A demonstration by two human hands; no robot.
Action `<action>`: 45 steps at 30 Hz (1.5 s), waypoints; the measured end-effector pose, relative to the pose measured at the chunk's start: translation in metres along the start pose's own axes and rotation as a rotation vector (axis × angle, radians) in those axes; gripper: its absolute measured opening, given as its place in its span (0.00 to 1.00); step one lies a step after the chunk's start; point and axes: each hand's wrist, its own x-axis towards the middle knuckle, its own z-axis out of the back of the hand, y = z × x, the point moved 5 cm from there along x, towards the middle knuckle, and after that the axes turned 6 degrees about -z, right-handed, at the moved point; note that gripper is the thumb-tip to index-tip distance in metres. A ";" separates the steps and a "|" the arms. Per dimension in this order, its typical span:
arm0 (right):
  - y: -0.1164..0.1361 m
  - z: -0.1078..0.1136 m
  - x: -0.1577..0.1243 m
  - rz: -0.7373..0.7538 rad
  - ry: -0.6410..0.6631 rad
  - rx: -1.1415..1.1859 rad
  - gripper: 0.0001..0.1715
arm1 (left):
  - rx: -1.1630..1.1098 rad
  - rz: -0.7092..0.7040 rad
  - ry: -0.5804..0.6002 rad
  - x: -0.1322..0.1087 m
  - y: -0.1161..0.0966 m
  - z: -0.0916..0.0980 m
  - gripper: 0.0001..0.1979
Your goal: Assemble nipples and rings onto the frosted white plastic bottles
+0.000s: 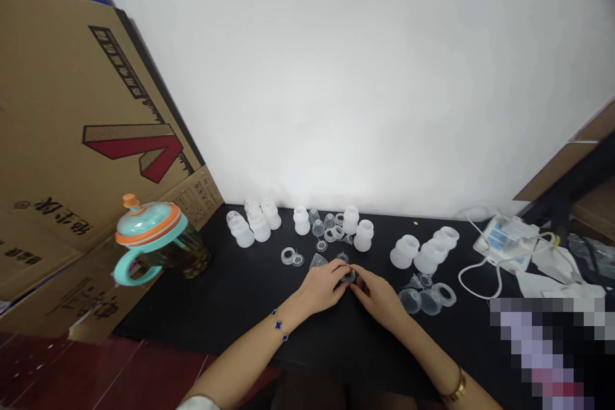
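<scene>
My left hand (323,286) and my right hand (378,296) meet over the black table, fingers closed around a small translucent round bottle part (349,276). Fingers cover much of it, so its exact kind is unclear. Just beyond my left hand lies a clear dome cap (318,261). A white collar ring (288,255) is left of it, beside a clear nipple (298,260). Farther back are more nipples (318,227) and rings among open white bottles (364,236). Right of my right hand are clear caps (431,302) and another ring (444,295).
Several assembled baby bottles (259,225) stand at the back left. More open bottles (426,256) stand at right, near a white device with cables (509,240). A teal-lidded jug (158,237) and a large cardboard box (62,109) flank the left. A white wall (346,77) rises behind.
</scene>
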 end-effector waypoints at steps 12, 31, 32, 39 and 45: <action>0.005 0.004 -0.001 0.030 -0.016 -0.007 0.19 | -0.142 0.133 -0.155 -0.002 0.009 0.006 0.19; 0.000 0.009 0.001 -0.110 -0.030 0.552 0.31 | -1.376 0.160 -0.170 0.001 0.018 0.019 0.28; 0.001 0.007 0.001 -0.115 -0.002 0.573 0.27 | -1.421 0.169 -0.163 0.001 0.019 0.018 0.29; 0.000 0.006 0.002 -0.138 0.003 0.657 0.27 | -1.563 0.134 -0.066 0.001 0.013 0.019 0.33; -0.003 0.005 0.001 -0.177 -0.015 0.641 0.33 | -1.612 0.089 0.013 0.000 0.009 0.019 0.37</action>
